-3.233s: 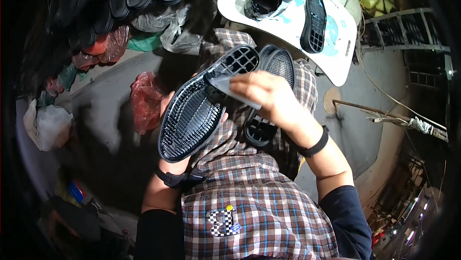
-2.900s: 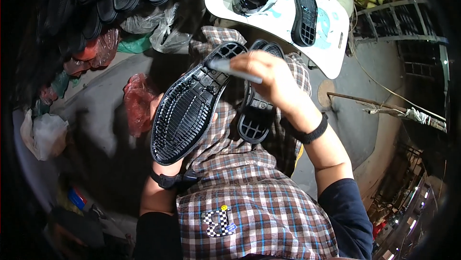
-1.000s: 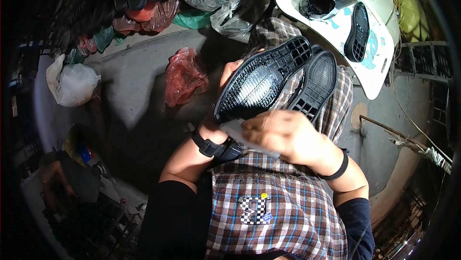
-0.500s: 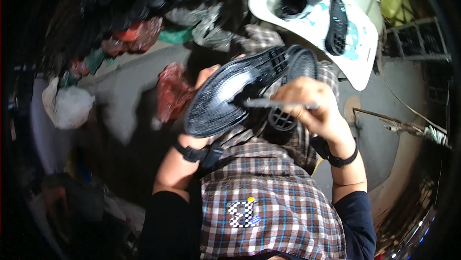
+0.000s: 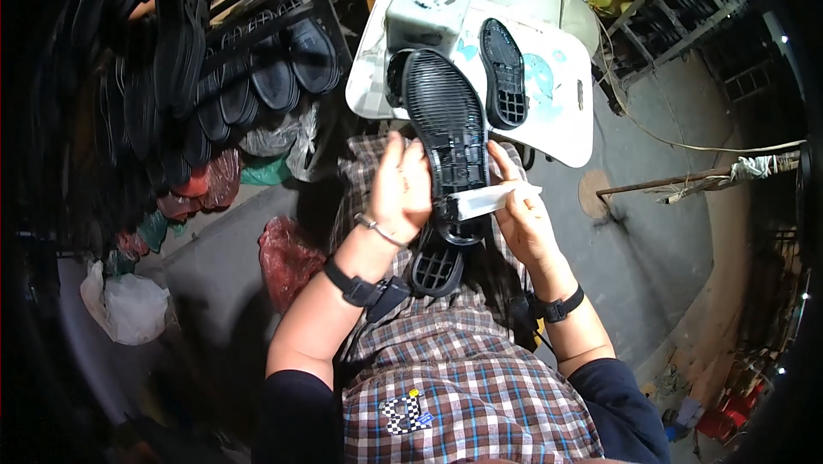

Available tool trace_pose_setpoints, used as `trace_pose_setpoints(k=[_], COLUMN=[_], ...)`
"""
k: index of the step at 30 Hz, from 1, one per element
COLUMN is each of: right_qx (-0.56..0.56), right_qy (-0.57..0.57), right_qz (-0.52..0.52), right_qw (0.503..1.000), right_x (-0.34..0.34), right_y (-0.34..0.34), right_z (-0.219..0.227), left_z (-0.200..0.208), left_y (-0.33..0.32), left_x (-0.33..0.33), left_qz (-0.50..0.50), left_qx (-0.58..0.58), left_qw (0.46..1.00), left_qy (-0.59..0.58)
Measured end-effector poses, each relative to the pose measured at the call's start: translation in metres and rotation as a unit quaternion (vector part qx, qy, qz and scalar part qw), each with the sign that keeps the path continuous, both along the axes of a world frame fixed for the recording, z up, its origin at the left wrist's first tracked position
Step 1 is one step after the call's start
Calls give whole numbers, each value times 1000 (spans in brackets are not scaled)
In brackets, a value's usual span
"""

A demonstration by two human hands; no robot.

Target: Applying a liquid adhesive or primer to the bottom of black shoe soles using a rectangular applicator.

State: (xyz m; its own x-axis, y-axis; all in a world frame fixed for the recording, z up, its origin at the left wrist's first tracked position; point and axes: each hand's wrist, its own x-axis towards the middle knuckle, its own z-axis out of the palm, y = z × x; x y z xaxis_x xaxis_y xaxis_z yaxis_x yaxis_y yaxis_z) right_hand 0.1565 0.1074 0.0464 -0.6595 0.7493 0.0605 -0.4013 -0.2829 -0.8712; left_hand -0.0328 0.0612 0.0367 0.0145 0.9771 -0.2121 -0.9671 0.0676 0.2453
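Note:
A black shoe sole (image 5: pixel 447 117) stands lengthwise over my lap, its far end overlapping the white board. My left hand (image 5: pixel 403 185) grips its left edge. In my right hand (image 5: pixel 523 215), which also has fingers at the sole's right edge, is a brush (image 5: pixel 489 201) with a flat white handle; its dark head lies against the near end of the sole. Another black sole (image 5: pixel 435 271) with a grid heel rests on my plaid apron (image 5: pixel 463 353), partly hidden under the held one.
The white board (image 5: pixel 561 134) ahead carries another black sole (image 5: pixel 506 78) and a white square container (image 5: pixel 430 14). Rows of black soles (image 5: pixel 300 53) stand at far left. A red plastic bag (image 5: pixel 290 263) and a white bag (image 5: pixel 129 305) lie at left; a stick (image 5: pixel 677 181) juts in at right.
The sole has turned from a slant to lengthwise and now shows a ribbed face. The brush has gone from its middle to its near end. The view has shifted too.

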Motion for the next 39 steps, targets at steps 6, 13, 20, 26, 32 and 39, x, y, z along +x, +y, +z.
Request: trace_pose_setpoints(k=[6,13,20,26,32,39], right_qx=[-28,-85,-120,-86,-134,-198], right_qy=[-64,-7,-76,-5,89,19], right_qz=[-195,-315,-298,-243,-99,2], right_qw=[978,945,944,966,982,980], right_x=[14,-8,0,22,-30,-61], right_y=[44,115,204,210,108,25], right_z=[-16,-48,-115,-120,-61,-106], left_z=[-19,-10,-25,-37,-56,-88], left_y=[93,166,178,42,-93,-97], left_x=[27,42,34,9,31,65], left_qz=[-39,-8,-79,41,-50,18], left_qx=[16,-36,-16,-11,-59,-5], left_qw=[994,988,960,657,584,552], left_qy=[105,150,269,752,808,834])
